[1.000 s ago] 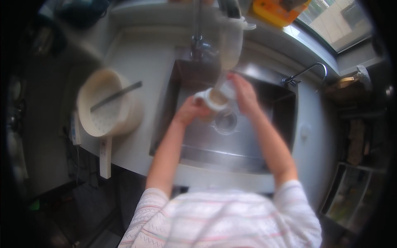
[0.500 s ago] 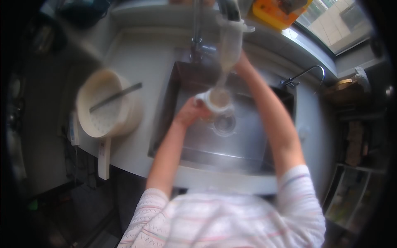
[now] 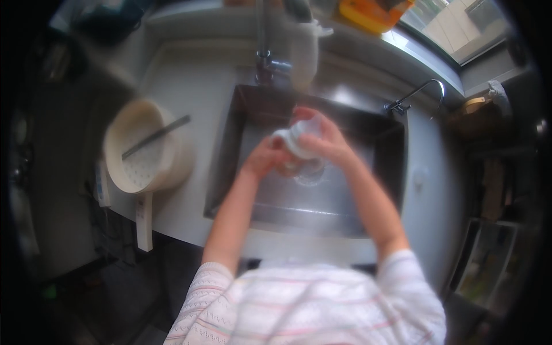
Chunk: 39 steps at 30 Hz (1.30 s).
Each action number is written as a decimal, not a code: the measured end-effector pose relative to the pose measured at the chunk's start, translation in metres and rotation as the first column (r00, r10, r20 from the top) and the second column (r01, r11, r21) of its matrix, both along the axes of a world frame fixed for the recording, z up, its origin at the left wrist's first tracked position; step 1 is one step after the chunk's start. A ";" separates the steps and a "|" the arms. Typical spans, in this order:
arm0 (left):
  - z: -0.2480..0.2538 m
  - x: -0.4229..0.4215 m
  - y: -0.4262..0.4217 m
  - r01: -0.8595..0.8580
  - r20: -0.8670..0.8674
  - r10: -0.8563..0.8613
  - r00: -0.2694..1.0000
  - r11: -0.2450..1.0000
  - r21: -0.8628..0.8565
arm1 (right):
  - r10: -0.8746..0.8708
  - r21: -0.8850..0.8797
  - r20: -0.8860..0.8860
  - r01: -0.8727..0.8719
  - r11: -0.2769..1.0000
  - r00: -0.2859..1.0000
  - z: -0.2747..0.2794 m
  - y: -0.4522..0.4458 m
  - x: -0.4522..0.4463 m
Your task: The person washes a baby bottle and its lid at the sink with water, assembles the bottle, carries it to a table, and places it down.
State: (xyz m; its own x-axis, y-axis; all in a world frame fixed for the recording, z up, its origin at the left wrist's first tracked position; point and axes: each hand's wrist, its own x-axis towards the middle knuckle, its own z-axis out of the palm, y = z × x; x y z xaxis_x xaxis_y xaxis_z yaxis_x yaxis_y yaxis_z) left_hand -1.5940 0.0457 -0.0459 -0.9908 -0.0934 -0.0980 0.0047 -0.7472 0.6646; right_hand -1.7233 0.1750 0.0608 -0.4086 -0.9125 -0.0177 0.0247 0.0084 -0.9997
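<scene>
Over the sink (image 3: 270, 198) I hold a small white cup (image 3: 298, 142), tilted and blurred. My left hand (image 3: 265, 156) is closed around its left side, near what looks like the handle. My right hand (image 3: 322, 135) curves over the cup's right side and upper rim, fingers bent against it. The cup's mouth is mostly hidden by my right fingers. Behind the hands hangs a faucet spout with a whitish sleeve (image 3: 304, 57) over its end. No stream of water shows from it.
On the left counter stands a cream pot (image 3: 181, 155) with a perforated insert and a dark stick (image 3: 155, 137) across it. A thin curved tap (image 3: 422, 92) rises at the sink's right rear. A yellow container (image 3: 371, 16) sits by the window.
My right hand has come down from behind the sleeved spout onto the cup. Water that ran into the cup no longer shows. The view has shifted slightly.
</scene>
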 end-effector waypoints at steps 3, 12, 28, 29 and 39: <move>0.006 0.000 0.011 -0.018 -0.026 0.018 0.999 1.000 0.014 | 0.092 0.003 -0.007 -0.092 0.996 0.996 0.007 0.013 -0.003; 0.056 0.001 0.032 0.029 0.004 -0.028 1.000 0.999 -0.027 | -0.049 0.008 0.086 0.048 0.999 0.995 0.039 0.035 0.012; 0.057 -0.017 0.067 -0.252 0.153 0.300 0.941 0.929 -0.271 | -0.524 0.117 0.485 0.542 0.832 0.700 -0.019 0.051 -0.005; 0.052 -0.013 0.081 -0.319 0.110 0.371 0.922 0.889 -0.328 | -0.561 0.072 0.436 0.594 0.801 0.703 -0.020 0.055 0.005; 0.069 0.001 0.092 -0.283 0.211 0.308 0.928 0.949 -0.142 | -0.610 0.064 0.327 0.627 0.777 0.722 -0.015 0.065 0.018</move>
